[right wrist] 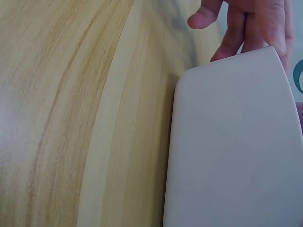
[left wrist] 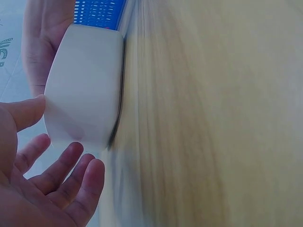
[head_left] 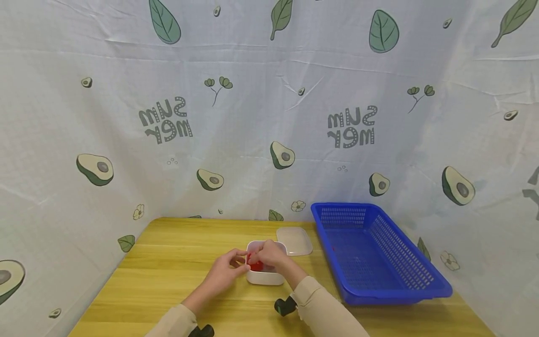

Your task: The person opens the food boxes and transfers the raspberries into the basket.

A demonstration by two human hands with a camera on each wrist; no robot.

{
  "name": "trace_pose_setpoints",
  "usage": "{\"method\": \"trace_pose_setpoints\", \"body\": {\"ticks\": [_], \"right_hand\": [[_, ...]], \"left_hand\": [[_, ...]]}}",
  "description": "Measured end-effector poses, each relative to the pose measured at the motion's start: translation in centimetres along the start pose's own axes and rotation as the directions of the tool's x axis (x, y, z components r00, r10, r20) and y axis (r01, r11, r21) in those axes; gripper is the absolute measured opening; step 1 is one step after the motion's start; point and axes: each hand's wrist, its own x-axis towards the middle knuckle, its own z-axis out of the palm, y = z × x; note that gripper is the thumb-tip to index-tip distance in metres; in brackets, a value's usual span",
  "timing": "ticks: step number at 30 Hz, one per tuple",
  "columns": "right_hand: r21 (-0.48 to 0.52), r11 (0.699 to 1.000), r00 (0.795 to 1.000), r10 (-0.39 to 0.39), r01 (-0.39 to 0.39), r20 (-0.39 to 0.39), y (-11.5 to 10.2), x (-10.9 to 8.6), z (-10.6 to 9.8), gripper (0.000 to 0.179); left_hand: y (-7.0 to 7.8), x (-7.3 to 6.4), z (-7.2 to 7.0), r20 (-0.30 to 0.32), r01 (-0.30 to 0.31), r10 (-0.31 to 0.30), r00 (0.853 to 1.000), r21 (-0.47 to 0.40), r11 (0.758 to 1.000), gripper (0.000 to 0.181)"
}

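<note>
Head view: a red item (head_left: 256,266) lies in our white box (head_left: 265,279) on the table (head_left: 189,248); our right hand (head_left: 270,253) reaches in, whether pinching we cannot tell. Left wrist: our left hand (left wrist: 45,196) is spread, thumb touching the box. Right wrist: its fingers show beyond the box.

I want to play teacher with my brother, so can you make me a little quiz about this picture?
1. Which hand reaches into the white box? A) left, B) right.
2. True or false: in the head view, the blue basket stands to the right of the box.
3. What colour is the small thing inside the box, near the fingertips?

Key:
1. B, the right hand.
2. True.
3. Red.
</note>
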Motion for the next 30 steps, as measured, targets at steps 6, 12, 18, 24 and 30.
{"method": "trace_pose_setpoints", "body": {"ticks": [6, 12, 18, 24, 30], "right_hand": [[0.027, 0.999, 1.0, 0.031, -0.031, 0.005, 0.1, 0.0, -0.1, 0.012], [0.04, 0.998, 0.999, 0.04, -0.04, 0.003, 0.1, 0.0, 0.0, 0.01], [0.015, 0.999, 0.999, 0.047, -0.047, -0.005, -0.2, 0.0, -0.3, 0.01], [-0.053, 0.998, 0.999, 0.045, -0.047, -0.031, -0.9, -0.1, -1.2, 0.016], [-0.048, 0.999, 0.999, 0.025, -0.026, -0.023, -1.6, -0.3, -2.1, 0.014]], "left_hand": [[0.0, 0.0, 0.1, -0.001, -0.004, 0.004, 1.0, 0.005, 1.0, 0.039], [0.1, -0.1, 0.0, 0.001, -0.002, 0.002, 1.0, 0.005, 1.0, 0.04], [0.2, -0.2, 0.0, 0.002, 0.003, -0.003, 1.0, 0.006, 1.0, 0.039], [0.3, -0.1, 0.0, 0.007, 0.025, -0.025, 1.0, 0.002, 1.0, 0.038], [0.2, -0.2, 0.0, 0.015, 0.044, -0.044, 0.999, -0.01, 0.999, 0.04]]}}
